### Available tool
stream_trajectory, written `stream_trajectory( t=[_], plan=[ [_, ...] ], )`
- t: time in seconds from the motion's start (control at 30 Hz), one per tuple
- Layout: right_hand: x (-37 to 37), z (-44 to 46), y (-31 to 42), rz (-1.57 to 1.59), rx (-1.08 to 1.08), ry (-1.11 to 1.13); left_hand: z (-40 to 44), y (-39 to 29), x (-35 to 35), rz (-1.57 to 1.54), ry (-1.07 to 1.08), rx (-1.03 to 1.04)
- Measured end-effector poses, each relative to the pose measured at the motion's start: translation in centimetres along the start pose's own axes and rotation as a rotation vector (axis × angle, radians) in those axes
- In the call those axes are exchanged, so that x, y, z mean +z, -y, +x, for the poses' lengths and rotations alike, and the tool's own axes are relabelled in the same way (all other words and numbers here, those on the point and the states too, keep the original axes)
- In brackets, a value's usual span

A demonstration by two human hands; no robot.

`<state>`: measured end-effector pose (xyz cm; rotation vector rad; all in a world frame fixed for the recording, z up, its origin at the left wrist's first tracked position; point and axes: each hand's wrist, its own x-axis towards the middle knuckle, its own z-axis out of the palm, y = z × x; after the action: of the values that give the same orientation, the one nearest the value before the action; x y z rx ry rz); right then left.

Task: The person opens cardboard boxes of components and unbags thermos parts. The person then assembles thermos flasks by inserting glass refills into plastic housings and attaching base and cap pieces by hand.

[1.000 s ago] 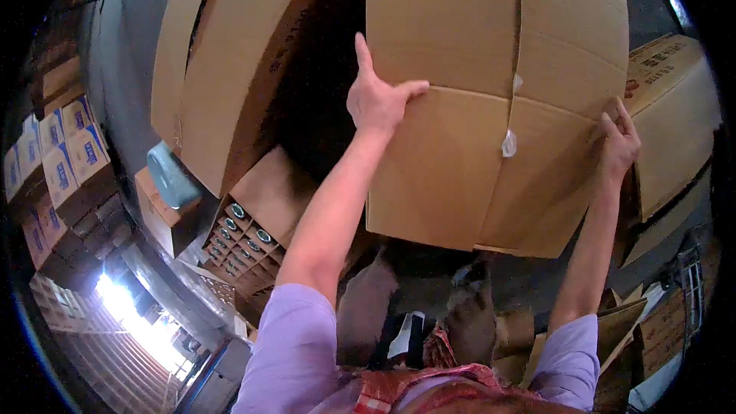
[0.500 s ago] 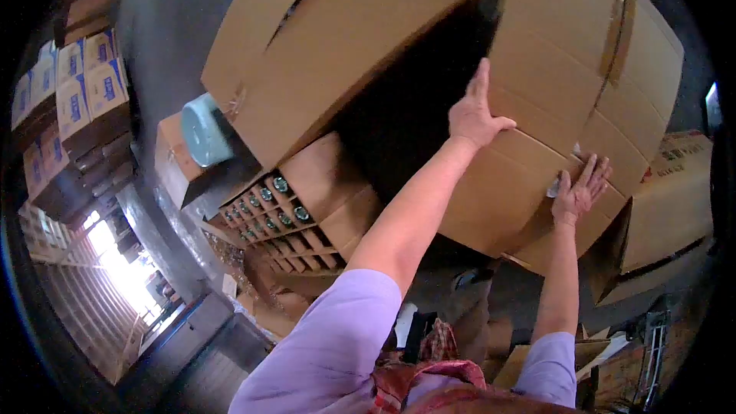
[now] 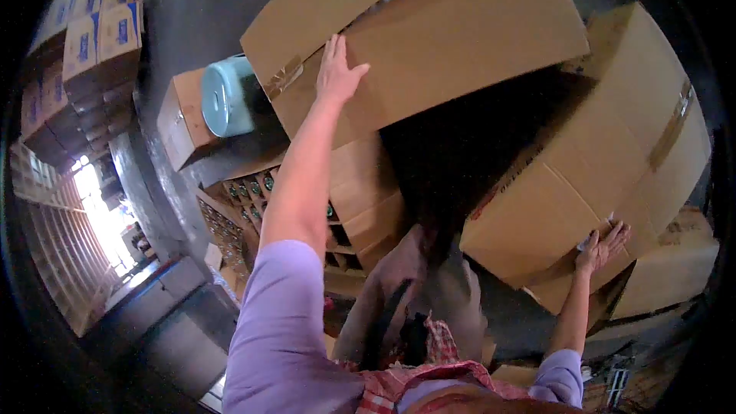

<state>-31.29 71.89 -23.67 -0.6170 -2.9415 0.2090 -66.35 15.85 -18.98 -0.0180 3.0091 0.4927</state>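
Two large brown cartons lie ahead of me with a dark gap between them. On the upper one, the left carton (image 3: 460,38), my left hand (image 3: 337,73) rests with fingers pointing up and thumb spread. My right hand (image 3: 604,247) lies with fingers stretched on the lower part of the right carton (image 3: 583,161), beside a small whitish patch. Tape crosses that carton near its far side. Below my left arm stands an open box (image 3: 368,192) with cardboard dividers and round-topped items in its cells.
A light blue stool (image 3: 222,98) sits by a small carton (image 3: 180,119) on the left. Stacked white-and-blue printed boxes (image 3: 100,38) stand at the far left. Another carton (image 3: 667,272) is at the lower right, near a metal frame (image 3: 616,387).
My left hand has left the right carton and moved left onto the left carton. My right hand stays on the right carton, now lower. The view has turned, shifting both cartons rightward.
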Motion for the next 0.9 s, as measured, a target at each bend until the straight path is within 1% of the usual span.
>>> stream_trajectory(
  t=[0.03,0.13,0.17,0.2,0.23,0.3,0.37,0.4,0.47,0.5,0.53,0.57,0.6,0.67,0.7,0.73,0.77,0.8,0.83,0.87,0.9],
  plan=[
    [0.5,0.5,-0.2,0.04,-0.031,-0.01,0.8,0.6,1.0,0.119,-0.046,0.024],
    [0.7,0.1,-0.3,-0.001,-0.013,-0.016,1.3,0.2,0.1,0.173,-0.031,0.026],
    [0.6,0.3,-0.5,-0.071,-0.057,-0.012,2.1,0.4,0.1,0.186,-0.036,0.053],
    [1.2,0.0,0.0,-0.109,-0.036,0.01,3.0,1.8,-0.1,0.199,-0.049,0.07],
    [1.0,0.2,-0.7,-0.144,-0.019,0.035,3.6,1.8,-0.5,0.217,-0.062,0.081],
    [1.0,0.1,-0.8,-0.172,-0.016,0.06,6.0,2.4,-1.8,0.139,0.092,-0.016],
    [2.3,0.8,-2.3,-0.195,0.116,0.102,6.9,1.4,-3.6,0.028,0.231,-0.074],
    [2.1,1.0,-1.9,-0.207,0.182,0.125,5.8,1.4,-4.6,-0.023,0.24,-0.067],
    [2.1,1.8,0.0,0.334,0.425,0.254,3.0,1.4,-6.4,-0.129,0.249,-0.051],
    [1.4,3.3,2.6,0.606,0.535,0.307,2.0,1.5,-6.6,-0.196,0.178,0.001],
    [-1.1,5.4,9.4,0.594,0.345,0.22,1.0,1.7,-6.4,-0.263,0.106,0.052],
    [-4.1,7.3,17.9,0.578,0.153,0.141,0.5,1.8,-6.4,-0.327,0.033,0.096],
    [-5.6,9.0,22.9,0.928,0.285,0.212,0.8,1.7,-6.7,-0.422,0.054,0.032],
    [-6.8,11.0,31.9,0.99,0.134,0.297,2.5,1.9,-6.9,-0.612,0.107,-0.082],
    [-7.0,11.6,36.4,0.69,-0.137,0.306,3.4,2.8,-6.1,-0.608,0.062,-0.097],
    [-7.5,12.1,40.6,0.554,-0.201,0.352,3.5,3.5,-5.3,-0.552,0.036,-0.118],
    [-6.8,12.5,43.2,0.558,-0.314,0.36,3.9,3.9,-4.9,-0.49,0.007,-0.138],
    [-6.1,12.7,45.7,0.584,-0.299,0.431,4.5,4.5,-4.8,-0.424,-0.023,-0.162],
    [-4.2,13.0,47.1,0.552,-0.375,0.434,4.6,4.8,-6.0,-0.325,0.016,-0.271],
    [-2.9,13.6,48.8,0.466,-0.439,0.441,4.9,5.7,-6.9,-0.2,0.005,-0.288],
    [-1.1,14.2,49.7,0.471,-0.46,0.4,5.0,6.9,-7.2,-0.073,0.005,-0.308]
  ],
)
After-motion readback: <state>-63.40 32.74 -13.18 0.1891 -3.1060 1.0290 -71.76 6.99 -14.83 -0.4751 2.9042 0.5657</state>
